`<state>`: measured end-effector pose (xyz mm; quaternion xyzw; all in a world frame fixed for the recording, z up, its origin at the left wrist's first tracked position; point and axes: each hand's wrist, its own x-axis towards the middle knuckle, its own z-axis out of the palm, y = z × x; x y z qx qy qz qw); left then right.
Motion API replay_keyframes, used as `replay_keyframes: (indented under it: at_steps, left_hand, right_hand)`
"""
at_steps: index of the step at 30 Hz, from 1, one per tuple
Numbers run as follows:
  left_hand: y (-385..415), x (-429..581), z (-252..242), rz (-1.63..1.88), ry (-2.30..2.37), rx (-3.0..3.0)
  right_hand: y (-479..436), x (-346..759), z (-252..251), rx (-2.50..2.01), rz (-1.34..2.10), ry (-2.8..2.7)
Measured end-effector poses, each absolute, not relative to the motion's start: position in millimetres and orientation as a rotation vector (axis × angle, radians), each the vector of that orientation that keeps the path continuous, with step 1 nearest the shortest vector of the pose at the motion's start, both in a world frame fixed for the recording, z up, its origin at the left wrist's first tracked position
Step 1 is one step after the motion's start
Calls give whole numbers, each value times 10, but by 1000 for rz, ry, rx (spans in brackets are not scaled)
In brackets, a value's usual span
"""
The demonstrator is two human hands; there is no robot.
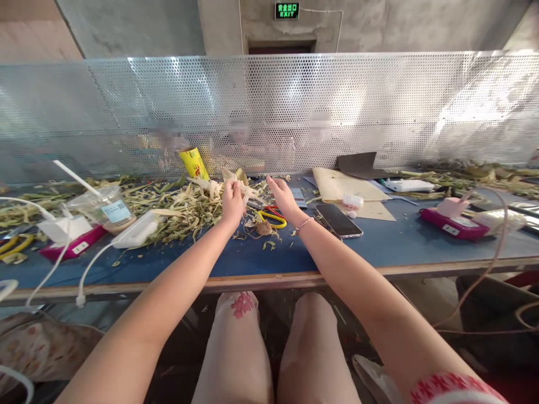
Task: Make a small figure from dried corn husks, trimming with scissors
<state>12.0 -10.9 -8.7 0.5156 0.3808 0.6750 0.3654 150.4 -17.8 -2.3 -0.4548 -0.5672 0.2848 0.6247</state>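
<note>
Over the middle of the table, my left hand (233, 201) is closed in a pinch on a pale dried leaf (251, 193), whose strips stick out towards the right. A short gap away, my right hand (283, 197) has its thumb raised and fingers apart, with nothing visible in it; part of its fingers is hidden. Below and between the hands lie yellow-handled scissors (275, 220) and a brown dried clump (264, 227). A heap of dried stalks and leaves (185, 210) spreads to the left of my left hand. A black phone (339, 220) rests right of my right wrist.
A yellow can (194, 164) leans at the back near a perforated metal screen (278, 106). On the left stand a plastic cup (110, 210) with a straw and a magenta power strip (80, 242) with cables. Brown paper (343, 185) and another magenta strip (455, 224) lie right.
</note>
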Motion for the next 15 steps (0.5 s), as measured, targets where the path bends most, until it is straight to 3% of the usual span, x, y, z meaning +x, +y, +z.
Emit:
replay_keyframes:
  at_steps: [7,15]
  left_hand:
    - [-131,138,-53,1780,976,1368]
    - [-68,128,-90,1847,1088,1362]
  right_hand:
    - [-141,1467,-89,-1065,1179,-1521]
    - [-275,1495,40,-1063,1252,-1504]
